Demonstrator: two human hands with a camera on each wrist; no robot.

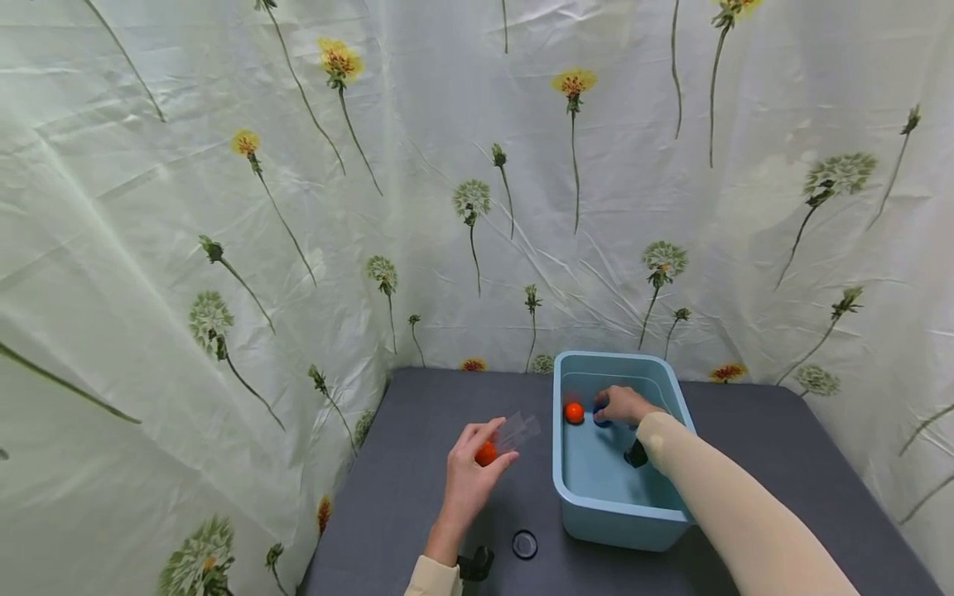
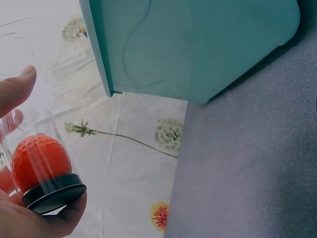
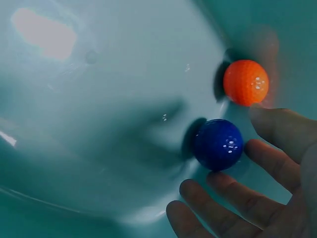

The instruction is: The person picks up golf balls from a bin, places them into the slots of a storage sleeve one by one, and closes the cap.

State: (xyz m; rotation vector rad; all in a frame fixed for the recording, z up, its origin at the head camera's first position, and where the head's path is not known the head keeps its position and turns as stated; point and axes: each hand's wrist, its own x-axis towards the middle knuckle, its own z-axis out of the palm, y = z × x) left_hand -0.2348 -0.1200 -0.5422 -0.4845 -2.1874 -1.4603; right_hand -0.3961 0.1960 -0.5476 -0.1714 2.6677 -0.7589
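Note:
My left hand (image 1: 474,463) grips a clear plastic tube (image 2: 52,134) with an orange golf ball (image 2: 39,161) inside. A black base (image 2: 54,192) closes the tube's lower end in the left wrist view. My right hand (image 1: 624,406) reaches down into a light-blue bin (image 1: 619,523). Its fingers are spread beside a blue golf ball (image 3: 218,145), with fingertips at the ball's edge. Another orange golf ball (image 3: 245,83) lies by the bin's wall, close to the right thumb.
A black ring-shaped lid (image 1: 525,544) lies on the dark table (image 1: 440,397), left of the bin's front corner. A flower-printed curtain (image 1: 417,207) hangs behind the table and along its left side.

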